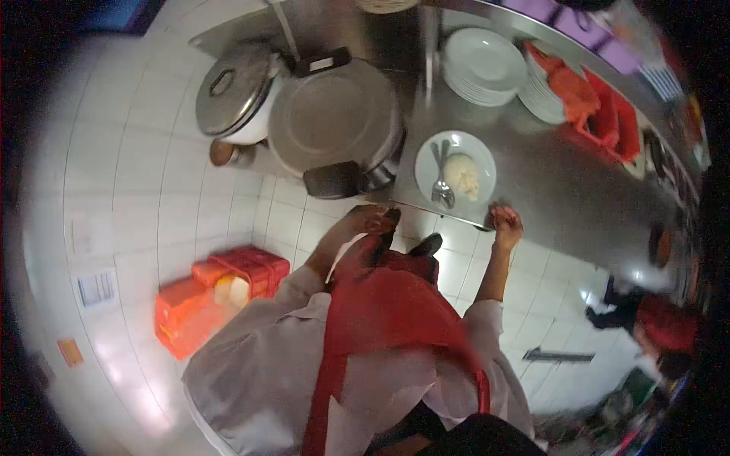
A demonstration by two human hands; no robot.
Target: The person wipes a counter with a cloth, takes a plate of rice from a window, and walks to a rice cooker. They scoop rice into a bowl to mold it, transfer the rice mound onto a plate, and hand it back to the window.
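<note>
My left hand (370, 220) is at waist height, just below the large lidded pot (334, 114), with its fingers curled in; whether it holds anything is too small to tell. My right hand (506, 220) rests at the front edge of the steel counter (563, 197), fingers bent, and what is between them cannot be made out. Near it on the counter is a white plate (487, 163) with a mound of pale food (461, 176) on its right side. A spoon (442, 194) and what looks like a fork lie on the plate's left side.
A stack of white plates (483, 64) stands behind, beside a second stack (541, 99) and red baskets (612, 121). At the left is a white pot with a metal lid (232, 87). Orange and red crates (186, 311) are at lower left. Another person (661, 327) is at far right.
</note>
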